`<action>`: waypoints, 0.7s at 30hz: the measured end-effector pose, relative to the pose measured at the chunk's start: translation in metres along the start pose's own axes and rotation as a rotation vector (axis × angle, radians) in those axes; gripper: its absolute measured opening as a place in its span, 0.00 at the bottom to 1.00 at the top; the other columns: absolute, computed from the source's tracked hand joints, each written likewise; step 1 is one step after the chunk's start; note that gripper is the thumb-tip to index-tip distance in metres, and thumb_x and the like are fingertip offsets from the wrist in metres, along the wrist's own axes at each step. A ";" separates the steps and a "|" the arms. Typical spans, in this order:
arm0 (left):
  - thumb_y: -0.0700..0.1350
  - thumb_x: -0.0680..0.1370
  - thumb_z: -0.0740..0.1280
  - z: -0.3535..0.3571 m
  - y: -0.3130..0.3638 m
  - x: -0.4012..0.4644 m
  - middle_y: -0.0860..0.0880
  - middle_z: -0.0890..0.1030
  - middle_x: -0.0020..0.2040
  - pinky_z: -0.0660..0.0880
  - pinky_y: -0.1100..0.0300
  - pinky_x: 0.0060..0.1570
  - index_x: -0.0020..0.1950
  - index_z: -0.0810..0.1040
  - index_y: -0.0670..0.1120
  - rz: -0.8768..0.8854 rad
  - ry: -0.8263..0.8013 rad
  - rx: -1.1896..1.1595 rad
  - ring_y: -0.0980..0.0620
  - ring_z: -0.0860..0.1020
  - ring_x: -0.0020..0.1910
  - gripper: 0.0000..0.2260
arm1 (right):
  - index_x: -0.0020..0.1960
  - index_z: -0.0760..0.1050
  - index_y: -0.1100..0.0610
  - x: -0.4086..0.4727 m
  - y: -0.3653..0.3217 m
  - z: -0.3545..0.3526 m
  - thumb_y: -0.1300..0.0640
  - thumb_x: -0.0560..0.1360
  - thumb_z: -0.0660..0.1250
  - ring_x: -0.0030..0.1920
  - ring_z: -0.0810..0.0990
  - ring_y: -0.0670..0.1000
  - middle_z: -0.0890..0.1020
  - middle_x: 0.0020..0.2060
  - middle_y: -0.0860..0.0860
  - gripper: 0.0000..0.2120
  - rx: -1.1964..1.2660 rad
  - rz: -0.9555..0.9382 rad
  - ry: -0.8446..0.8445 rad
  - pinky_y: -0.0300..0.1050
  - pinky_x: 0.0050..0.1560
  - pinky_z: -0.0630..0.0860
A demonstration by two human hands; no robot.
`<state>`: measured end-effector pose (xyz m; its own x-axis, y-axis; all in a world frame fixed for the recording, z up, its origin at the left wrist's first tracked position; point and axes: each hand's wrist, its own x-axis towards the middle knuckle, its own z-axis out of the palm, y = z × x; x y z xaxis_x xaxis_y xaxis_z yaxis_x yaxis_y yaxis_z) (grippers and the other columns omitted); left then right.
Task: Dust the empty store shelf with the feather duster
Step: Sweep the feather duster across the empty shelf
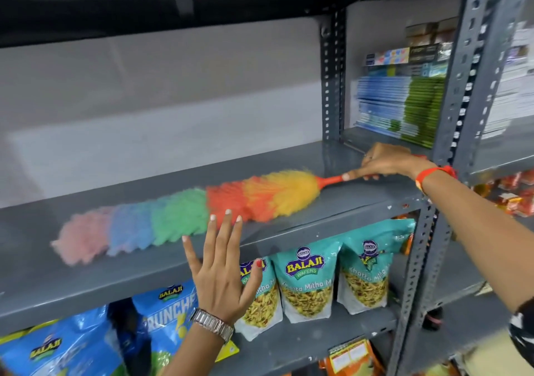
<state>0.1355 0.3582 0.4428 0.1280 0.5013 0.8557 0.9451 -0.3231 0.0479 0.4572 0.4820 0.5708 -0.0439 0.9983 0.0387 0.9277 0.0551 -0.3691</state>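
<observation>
Two hands are up at the grey painted metal shelf [289, 232] that runs across the middle of the frame, and nothing stands on its deck. The right hand [390, 163], at centre right, has its fingers curled round the orange plastic handle of the rainbow-coloured feather duster [185, 215]. The duster's fluffy head lies flat on the deck, stretching toward the lower left, its pink tip blurred. The left hand [222, 268], at lower centre, hovers in front of the shelf's front edge with fingers spread wide, holding nothing.

From where I stand, the risk is at the right end: the stacked blue and green boxes [401, 109] sit just past the slotted grey upright [332, 72], so a wide backswing could knock them. A hard sweep might also push dust over the front lip onto the teal snack pouches [306, 280] below.
</observation>
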 end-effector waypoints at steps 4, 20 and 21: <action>0.58 0.73 0.54 0.009 -0.004 0.001 0.45 0.64 0.72 0.43 0.37 0.70 0.72 0.62 0.41 -0.059 -0.026 0.134 0.44 0.58 0.73 0.33 | 0.27 0.78 0.53 0.014 -0.001 0.009 0.24 0.50 0.68 0.32 0.78 0.49 0.80 0.25 0.48 0.31 -0.002 -0.006 -0.015 0.43 0.40 0.71; 0.62 0.75 0.51 0.022 -0.010 0.001 0.43 0.69 0.69 0.53 0.44 0.71 0.70 0.67 0.41 -0.020 0.061 0.297 0.47 0.61 0.72 0.32 | 0.35 0.82 0.54 0.096 -0.049 0.027 0.19 0.53 0.62 0.36 0.78 0.53 0.83 0.35 0.51 0.38 -0.113 0.081 0.173 0.43 0.40 0.69; 0.62 0.75 0.51 0.023 -0.010 0.000 0.43 0.69 0.69 0.54 0.44 0.71 0.70 0.67 0.41 -0.021 0.067 0.299 0.47 0.61 0.72 0.32 | 0.33 0.82 0.54 0.098 -0.053 0.027 0.19 0.52 0.63 0.36 0.79 0.52 0.83 0.34 0.50 0.38 -0.072 0.067 0.156 0.43 0.40 0.70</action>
<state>0.1330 0.3796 0.4311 0.0965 0.4481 0.8887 0.9952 -0.0577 -0.0789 0.3941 0.5778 0.5694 0.0716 0.9842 0.1617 0.9511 -0.0186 -0.3083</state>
